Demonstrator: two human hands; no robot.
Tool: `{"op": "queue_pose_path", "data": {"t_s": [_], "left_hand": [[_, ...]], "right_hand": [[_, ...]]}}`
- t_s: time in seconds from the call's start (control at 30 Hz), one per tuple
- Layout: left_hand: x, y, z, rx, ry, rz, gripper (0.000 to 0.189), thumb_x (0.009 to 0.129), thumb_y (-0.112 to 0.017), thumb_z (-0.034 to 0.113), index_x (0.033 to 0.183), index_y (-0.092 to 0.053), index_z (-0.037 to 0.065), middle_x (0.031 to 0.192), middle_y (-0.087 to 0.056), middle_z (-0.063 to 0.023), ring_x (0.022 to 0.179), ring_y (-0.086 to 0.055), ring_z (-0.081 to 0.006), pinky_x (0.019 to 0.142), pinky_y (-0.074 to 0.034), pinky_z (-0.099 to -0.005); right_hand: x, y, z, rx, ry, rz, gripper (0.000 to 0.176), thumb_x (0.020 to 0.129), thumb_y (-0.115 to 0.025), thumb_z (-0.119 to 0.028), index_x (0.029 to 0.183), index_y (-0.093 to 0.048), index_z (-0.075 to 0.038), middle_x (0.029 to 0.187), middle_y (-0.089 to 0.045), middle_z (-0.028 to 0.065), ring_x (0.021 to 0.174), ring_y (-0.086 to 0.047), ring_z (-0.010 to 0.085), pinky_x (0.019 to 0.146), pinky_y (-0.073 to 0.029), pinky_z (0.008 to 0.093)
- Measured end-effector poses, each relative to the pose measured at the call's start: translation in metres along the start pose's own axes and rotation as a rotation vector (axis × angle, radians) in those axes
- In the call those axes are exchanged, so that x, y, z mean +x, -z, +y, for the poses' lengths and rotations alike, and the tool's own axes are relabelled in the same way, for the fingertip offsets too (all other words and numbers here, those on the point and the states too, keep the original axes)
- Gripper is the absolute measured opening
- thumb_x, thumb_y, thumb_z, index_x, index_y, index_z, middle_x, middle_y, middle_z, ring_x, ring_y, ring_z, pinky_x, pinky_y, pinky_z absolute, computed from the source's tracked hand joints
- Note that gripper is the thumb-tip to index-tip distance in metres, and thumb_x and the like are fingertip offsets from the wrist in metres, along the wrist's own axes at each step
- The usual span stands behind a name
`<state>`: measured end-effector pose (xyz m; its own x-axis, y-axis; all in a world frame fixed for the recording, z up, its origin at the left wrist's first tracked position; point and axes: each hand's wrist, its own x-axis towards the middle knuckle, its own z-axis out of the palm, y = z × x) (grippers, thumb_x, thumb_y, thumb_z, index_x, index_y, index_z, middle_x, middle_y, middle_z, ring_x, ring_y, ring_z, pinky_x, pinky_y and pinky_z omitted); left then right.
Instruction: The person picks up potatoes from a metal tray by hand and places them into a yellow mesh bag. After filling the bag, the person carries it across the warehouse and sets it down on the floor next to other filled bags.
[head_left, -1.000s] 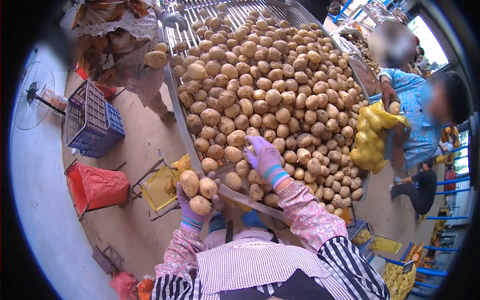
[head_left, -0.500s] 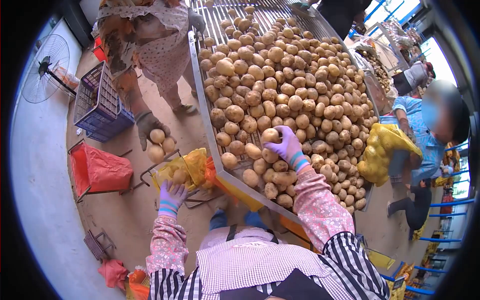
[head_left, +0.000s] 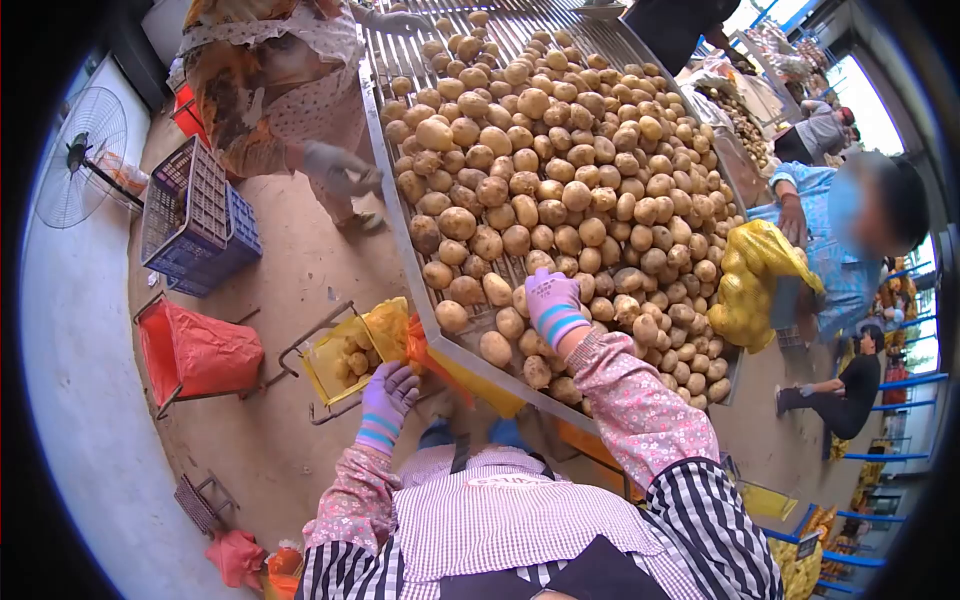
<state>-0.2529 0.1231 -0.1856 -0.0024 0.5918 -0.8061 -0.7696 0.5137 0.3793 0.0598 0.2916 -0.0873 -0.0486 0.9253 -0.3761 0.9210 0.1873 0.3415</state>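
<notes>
Hands parting: right hand (head_left: pixel 556 303) touching near-side potatoes (head_left: pixel 495 348), grip hidden; left hand (head_left: pixel 388 394) hanging open, lying nearer yellow bag (head_left: pixel 388 328).

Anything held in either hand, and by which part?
Left hand: nothing visible in it. Right hand: down among the potatoes, grip hidden, can't tell.

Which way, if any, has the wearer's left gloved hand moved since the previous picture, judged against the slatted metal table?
Yes: the left gloved hand has moved rightward in the view, closer to the near left corner of the slatted metal table.
</notes>
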Motion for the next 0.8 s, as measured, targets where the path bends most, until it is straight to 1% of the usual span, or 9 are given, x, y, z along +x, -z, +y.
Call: {"op": "queue_pose_path", "data": {"t_s": [0.1, 0.17, 0.23, 0.37, 0.47, 0.53, 0.6, 0.7, 0.8], "left_hand": [[-0.04, -0.071, -0.003, 0.341, -0.251, -0.053, 0.033, 0.102, -0.063, 0.027, 0.128, -0.061, 0.006, 0.106, -0.072, -0.0072, 0.086, -0.07, -0.0234, 0.077, -0.058, -0.0298], [-0.067, -0.122, -0.006, 0.918, -0.84, -0.337, 0.022, 0.1, -0.064, 0.016, 0.118, -0.066, 0.003, 0.107, -0.071, -0.0101, 0.084, -0.071, -0.0222, 0.076, -0.058, -0.0309], [-0.065, -0.151, -0.017, 1.117, -0.968, -0.421, 0.024, 0.094, -0.069, 0.016, 0.115, -0.069, 0.003, 0.108, -0.072, -0.0111, 0.092, -0.071, -0.0265, 0.086, -0.058, -0.0344], [-0.032, -0.178, -0.035, 1.469, -1.11, -0.443, 0.043, 0.087, -0.074, 0.021, 0.127, -0.064, 0.006, 0.127, -0.065, -0.0161, 0.119, -0.06, -0.0365, 0.106, -0.047, -0.0431], [-0.03, -0.187, -0.037, 1.691, -0.985, -0.411, 0.062, 0.084, -0.076, 0.028, 0.139, -0.057, 0.008, 0.139, -0.058, -0.0179, 0.128, -0.055, -0.0367, 0.11, -0.044, -0.0453], [-0.039, -0.194, -0.041, 1.84, -0.882, -0.395, 0.067, 0.083, -0.076, 0.031, 0.142, -0.054, 0.009, 0.143, -0.055, -0.017, 0.131, -0.053, -0.0363, 0.112, -0.041, -0.0459], [-0.051, -0.209, -0.056, 1.926, -1.17, -0.419, 0.074, 0.082, -0.078, 0.035, 0.148, -0.049, 0.014, 0.148, -0.05, -0.0146, 0.137, -0.046, -0.0362, 0.117, -0.032, -0.0505], [-0.055, -0.23, -0.08, 1.952, -1.31, -0.759, 0.077, 0.081, -0.079, 0.037, 0.149, -0.049, 0.018, 0.15, -0.049, -0.0129, 0.139, -0.043, -0.0356, 0.118, -0.026, -0.0549], [-0.032, -0.245, -0.081, 1.962, -1.293, -0.716, 0.071, 0.077, -0.082, 0.034, 0.141, -0.056, 0.022, 0.149, -0.049, -0.0122, 0.139, -0.044, -0.0354, 0.117, -0.028, -0.0561]], "right_hand": [[-0.014, 0.0, 0.006, -0.034, 0.092, 0.106, 0.053, 0.075, -0.084, -0.046, 0.116, -0.065, -0.018, 0.119, -0.063, 0.0047, 0.111, -0.067, 0.0257, 0.087, -0.053, 0.0439], [-0.033, 0.023, 0.022, 0.089, 0.131, 0.151, 0.045, 0.084, -0.076, -0.042, 0.118, -0.068, -0.014, 0.112, -0.067, 0.0092, 0.11, -0.068, 0.0275, 0.088, -0.054, 0.044], [-0.036, 0.026, 0.035, 0.507, 0.054, 0.166, 0.053, 0.084, -0.077, -0.046, 0.121, -0.066, -0.01, 0.122, -0.067, 0.0137, 0.116, -0.067, 0.0268, 0.096, -0.053, 0.0432], [-0.045, 0.019, 0.079, 1.223, 0.046, 0.112, 0.067, 0.085, -0.076, -0.051, 0.13, -0.064, -0.004, 0.109, -0.073, 0.0162, 0.109, -0.07, 0.0241, 0.094, -0.052, 0.0367], [-0.078, -0.019, 0.108, 1.875, 0.178, 0.112, 0.06, 0.094, -0.069, -0.053, 0.127, -0.065, -0.003, 0.09, -0.07, 0.0044, 0.08, -0.064, 0.0109, 0.071, -0.053, 0.0295], [-0.112, -0.02, 0.117, 1.996, 0.164, 0.125, 0.059, 0.096, -0.067, -0.053, 0.128, -0.064, -0.003, 0.088, -0.069, 0.0043, 0.076, -0.063, 0.0106, 0.068, -0.052, 0.0276], [-0.136, -0.032, 0.116, 2.115, 0.149, 0.149, 0.059, 0.098, -0.064, -0.053, 0.128, -0.063, -0.002, 0.087, -0.068, 0.0043, 0.073, -0.062, 0.0104, 0.064, -0.051, 0.0257], [-0.162, -0.057, 0.105, 2.462, 0.069, 0.113, 0.061, 0.1, -0.06, -0.054, 0.13, -0.062, -0.001, 0.084, -0.066, 0.005, 0.074, -0.064, 0.0127, 0.066, -0.054, 0.025], [-0.174, -0.075, 0.094, 2.575, -0.182, 0.083, 0.061, 0.101, -0.058, -0.054, 0.127, -0.063, 0.001, 0.085, -0.066, 0.0063, 0.073, -0.065, 0.0146, 0.065, -0.056, 0.0266]]}}
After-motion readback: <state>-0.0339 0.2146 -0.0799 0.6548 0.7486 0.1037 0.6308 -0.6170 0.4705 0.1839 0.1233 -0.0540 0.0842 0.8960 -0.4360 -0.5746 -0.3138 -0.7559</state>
